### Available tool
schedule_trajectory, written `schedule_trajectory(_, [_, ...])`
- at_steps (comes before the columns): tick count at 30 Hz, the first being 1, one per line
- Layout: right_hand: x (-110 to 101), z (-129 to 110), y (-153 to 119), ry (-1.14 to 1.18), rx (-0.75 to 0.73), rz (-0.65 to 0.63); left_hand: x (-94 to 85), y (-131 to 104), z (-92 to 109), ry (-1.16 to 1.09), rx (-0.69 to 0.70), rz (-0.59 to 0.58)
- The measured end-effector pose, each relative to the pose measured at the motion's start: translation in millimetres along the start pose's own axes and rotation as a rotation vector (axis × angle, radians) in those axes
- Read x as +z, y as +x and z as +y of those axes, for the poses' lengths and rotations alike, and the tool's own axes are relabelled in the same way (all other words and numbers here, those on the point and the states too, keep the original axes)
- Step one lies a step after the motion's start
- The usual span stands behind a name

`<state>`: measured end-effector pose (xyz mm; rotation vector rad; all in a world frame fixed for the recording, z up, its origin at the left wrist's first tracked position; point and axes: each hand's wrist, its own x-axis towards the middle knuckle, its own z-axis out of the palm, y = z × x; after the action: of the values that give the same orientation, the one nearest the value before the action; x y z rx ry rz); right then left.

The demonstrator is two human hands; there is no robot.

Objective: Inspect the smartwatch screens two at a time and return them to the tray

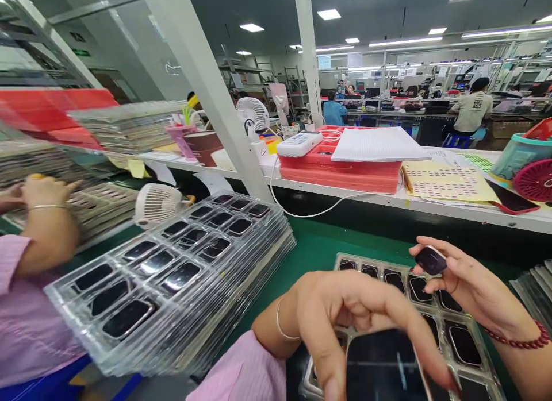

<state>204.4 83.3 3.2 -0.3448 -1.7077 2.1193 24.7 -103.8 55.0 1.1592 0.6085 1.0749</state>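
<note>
Spanning a black-faced device (383, 369) with thumb and finger at its edges, the left hand (319, 303) is holding it above the counter (313, 234), glossy face toward the wearer; its lower end is running out of sight, so I cannot tell its long axis. The right hand (478, 286) is pinching a second device (430, 259), its dark face slanting down rightward. Below, a filled tray (452, 318) is lying partly blocked by the left hand. Leftward, clear stacked trays (241, 269) are standing beside a white fan (157, 205).
</note>
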Motion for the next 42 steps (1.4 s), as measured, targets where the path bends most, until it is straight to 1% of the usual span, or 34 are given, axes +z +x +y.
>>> schedule_trajectory(1, [5.5, -3.9, -2.7, 0.028, 0.003, -0.007, -4.8, 2.2, 1.6, -0.029, 0.038, -0.001])
schedule_trajectory(2, [12.7, -8.2, -6.9, 0.068, 0.003, -0.025, -11.9, 6.4, 3.0, -0.042, 0.078, 0.025])
schedule_trajectory(3, [21.4, -12.5, -12.5, 0.121, -0.002, -0.057, -20.7, 12.7, 3.5, -0.026, 0.118, 0.106])
schedule_trajectory(4, [31.2, -16.8, -19.1, 0.189, -0.011, -0.108, -30.5, 21.0, 2.8, 0.021, 0.145, 0.222])
schedule_trajectory(6, [51.9, -23.9, -32.3, 0.335, -0.017, -0.248, -49.2, 41.9, -3.4, 0.143, 0.145, 0.441])
schedule_trajectory(7, [61.2, -26.6, -37.3, 0.401, -0.008, -0.314, -56.4, 53.0, -8.6, 0.189, 0.120, 0.502])
schedule_trajectory(8, [68.8, -28.6, -40.8, 0.456, -0.001, -0.363, -61.7, 63.2, -14.4, 0.214, 0.081, 0.522])
schedule_trajectory(9, [74.3, -30.1, -42.8, 0.489, -0.007, -0.390, -64.9, 71.7, -20.1, 0.225, 0.044, 0.515])
schedule_trajectory(11, [79.0, -32.2, -43.9, 0.495, -0.032, -0.411, -66.5, 81.4, -28.4, 0.238, -0.030, 0.485])
schedule_trajectory(13, [78.3, -33.7, -44.2, 0.463, -0.049, -0.416, -63.8, 83.0, -31.3, 0.255, -0.090, 0.458])
schedule_trajectory(15, [76.8, -34.4, -45.2, 0.447, -0.032, -0.418, -59.5, 81.1, -30.4, 0.265, -0.124, 0.450])
schedule_trajectory(17, [76.9, -33.8, -47.2, 0.447, -0.009, -0.419, -56.0, 79.5, -28.6, 0.266, -0.130, 0.457])
schedule_trajectory(20, [78.0, -31.4, -51.7, 0.474, -0.025, -0.402, -54.7, 79.4, -27.3, 0.262, -0.107, 0.485])
schedule_trajectory(22, [74.0, -30.5, -52.9, 0.493, -0.046, -0.394, -56.2, 79.8, -27.7, 0.262, -0.086, 0.501])
schedule_trajectory(24, [62.3, -30.5, -48.7, 0.449, -0.068, -0.342, -58.9, 80.1, -28.6, 0.275, -0.065, 0.508])
schedule_trajectory(25, [53.4, -30.2, -43.7, 0.397, -0.092, -0.279, -60.4, 80.3, -29.2, 0.292, -0.049, 0.512])
schedule_trajectory(28, [20.7, -24.8, -18.7, 0.163, -0.165, -0.015, -64.2, 81.1, -30.4, 0.377, 0.009, 0.560])
schedule_trajectory(29, [10.3, -21.1, -9.0, 0.092, -0.168, 0.042, -64.9, 81.5, -30.5, 0.403, 0.026, 0.585])
schedule_trajectory(30, [1.2, -16.8, 0.2, 0.024, -0.158, 0.073, -65.3, 81.8, -30.4, 0.420, 0.040, 0.606])
schedule_trajectory(32, [-11.6, -7.8, 14.4, -0.086, -0.140, 0.100, -64.9, 82.2, -29.6, 0.439, 0.059, 0.623])
schedule_trajectory(34, [-17.1, -1.1, 21.2, -0.157, -0.145, 0.111, -63.4, 82.0, -28.6, 0.447, 0.068, 0.617])
schedule_trajectory(39, [-15.1, -0.5, 16.9, -0.227, -0.162, 0.085, -60.0, 79.3, -27.9, 0.470, 0.044, 0.593])
schedule_trajectory(42, [-14.9, 0.2, 15.1, -0.252, -0.199, 0.079, -61.5, 80.2, -29.2, 0.493, 0.060, 0.573])
